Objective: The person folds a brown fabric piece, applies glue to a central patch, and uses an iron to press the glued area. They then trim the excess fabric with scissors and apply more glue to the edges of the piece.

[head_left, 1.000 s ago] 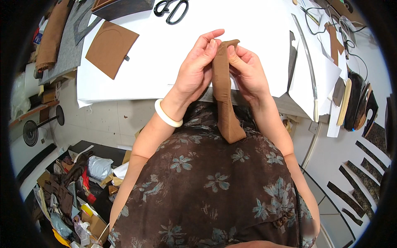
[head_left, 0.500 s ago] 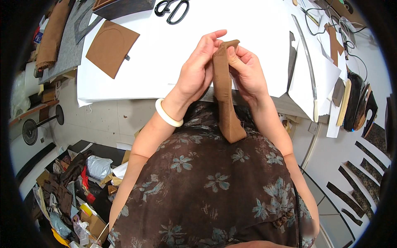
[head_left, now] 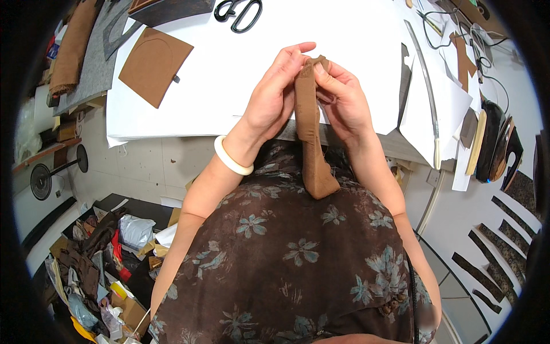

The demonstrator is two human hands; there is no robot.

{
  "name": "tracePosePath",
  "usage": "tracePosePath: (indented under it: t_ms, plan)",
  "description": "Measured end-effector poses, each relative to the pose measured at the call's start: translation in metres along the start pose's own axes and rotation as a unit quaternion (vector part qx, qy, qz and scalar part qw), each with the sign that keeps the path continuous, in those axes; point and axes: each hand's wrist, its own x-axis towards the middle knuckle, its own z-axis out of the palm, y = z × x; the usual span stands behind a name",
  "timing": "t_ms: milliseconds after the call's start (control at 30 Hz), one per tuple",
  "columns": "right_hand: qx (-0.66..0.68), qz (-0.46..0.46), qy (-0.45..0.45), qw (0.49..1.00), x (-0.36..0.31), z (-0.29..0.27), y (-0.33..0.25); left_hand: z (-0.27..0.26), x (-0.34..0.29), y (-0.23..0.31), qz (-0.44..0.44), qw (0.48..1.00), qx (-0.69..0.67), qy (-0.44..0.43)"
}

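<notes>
Between my hands hangs a long brown fabric strip (head_left: 309, 120), folded along its length, its lower end resting against my dark floral garment. My left hand (head_left: 279, 86) pinches the top end from the left with thumb and fingers. On the other side, my right hand (head_left: 342, 94) grips the same end, its thumb pressed on the cloth. The fingertips meet at the top fold, and the fingers behind the strip are partly hidden. Further left on the white table lies a flat brown fabric piece (head_left: 154, 67) with a curved line on it.
Black-handled scissors (head_left: 239, 14) lie at the far edge beside a dark box (head_left: 172, 10). A long thin ruler-like strip (head_left: 424, 86) and paper pieces cover the right side. A brown fabric roll (head_left: 74, 46) is at far left. Scraps and bags (head_left: 97, 275) fill the lower left.
The top end of the strip has been bent inward between my fingertips, and my right thumb has shifted slightly. The strip's lower end has swung a little. My arms stay nearly in place.
</notes>
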Motion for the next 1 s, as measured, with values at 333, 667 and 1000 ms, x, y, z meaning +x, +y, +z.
tracePosePath:
  t_ms: [333,667,1000]
  plan:
    - [-0.014,-0.035,0.04,0.998,-0.004,0.004,0.009,0.009,-0.003,0.0,0.012,0.995,0.102,0.0]
    - [-0.029,-0.051,0.084,0.995,-0.008,0.006,0.002,0.015,0.002,-0.003,-0.011,0.994,0.11,-0.02]
    - [0.011,-0.076,0.118,0.99,-0.014,0.007,0.001,0.025,0.005,-0.006,-0.013,0.995,0.102,-0.017]
